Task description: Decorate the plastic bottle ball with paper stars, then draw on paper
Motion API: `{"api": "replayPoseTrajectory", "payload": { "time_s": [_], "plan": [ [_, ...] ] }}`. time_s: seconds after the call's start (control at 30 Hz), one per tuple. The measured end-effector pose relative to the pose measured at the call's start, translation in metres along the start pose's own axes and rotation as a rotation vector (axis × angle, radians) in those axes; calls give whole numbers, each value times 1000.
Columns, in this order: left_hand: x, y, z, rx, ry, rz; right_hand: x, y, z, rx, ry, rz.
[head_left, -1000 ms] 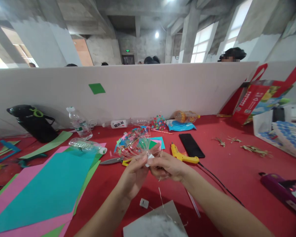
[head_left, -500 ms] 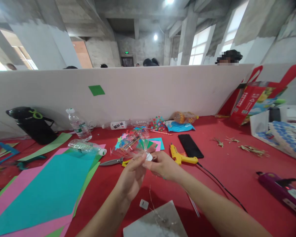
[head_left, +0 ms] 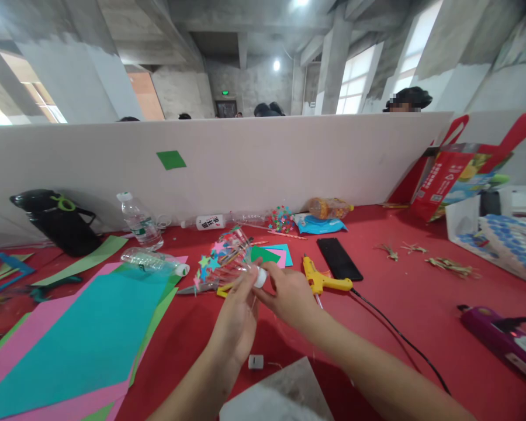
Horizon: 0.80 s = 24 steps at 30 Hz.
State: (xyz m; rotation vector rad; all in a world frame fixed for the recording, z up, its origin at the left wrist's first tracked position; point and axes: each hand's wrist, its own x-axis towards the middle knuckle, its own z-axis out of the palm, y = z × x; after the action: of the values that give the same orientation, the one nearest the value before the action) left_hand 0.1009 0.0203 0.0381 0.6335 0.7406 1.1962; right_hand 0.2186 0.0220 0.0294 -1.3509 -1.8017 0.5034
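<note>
A clear plastic bottle top cut into strips, decorated with coloured stars (head_left: pixel 219 257), fans out to the far left of my hands. Its white cap (head_left: pixel 259 277) faces me. My left hand (head_left: pixel 241 304) is closed around the neck of this bottle top, just behind the cap. My right hand (head_left: pixel 287 295) has its fingers bent together beside the cap; what they pinch, perhaps a thin wire, is too fine to make out. Below both hands lie a small white plastic block (head_left: pixel 256 362) and a pale grey tile (head_left: pixel 280 394).
A yellow glue gun (head_left: pixel 322 279) with a black cord and a phone (head_left: pixel 339 258) lie to the right. Scissors (head_left: pixel 199 288) are partly under the strips. Coloured paper sheets (head_left: pixel 83 327) cover the left side; bottles (head_left: pixel 141 225) stand and lie along the white partition (head_left: pixel 254 169).
The starred bottle top has turned and tilted down to the left, showing more of its cap. My right hand has shifted slightly, and the thin wire over the tile has mostly moved away.
</note>
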Motion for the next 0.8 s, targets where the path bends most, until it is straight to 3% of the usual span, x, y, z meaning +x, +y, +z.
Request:
{"api": "replayPoseTrajectory", "payload": {
  "time_s": [0.13,0.23,0.3,0.43,0.5,0.57,0.7,0.8],
  "plan": [
    [3,6,-1,4,-20,14,7,0,-6,649,-221,250],
    [3,9,0,21,-58,20,10,2,-9,933,-383,390],
    [3,9,1,31,-65,19,10,0,-10,962,-382,403],
    [6,7,-1,23,-27,47,8,-5,-8,717,-124,262],
    [9,9,-2,12,5,67,8,-6,-6,635,-56,189],
    [11,13,-3,3,29,78,8,-3,-6,684,-110,184],
    [14,29,-4,-12,40,91,10,5,-9,932,-336,274],
    [19,39,-10,-32,45,105,9,12,-6,793,-439,283]
  ]
}}
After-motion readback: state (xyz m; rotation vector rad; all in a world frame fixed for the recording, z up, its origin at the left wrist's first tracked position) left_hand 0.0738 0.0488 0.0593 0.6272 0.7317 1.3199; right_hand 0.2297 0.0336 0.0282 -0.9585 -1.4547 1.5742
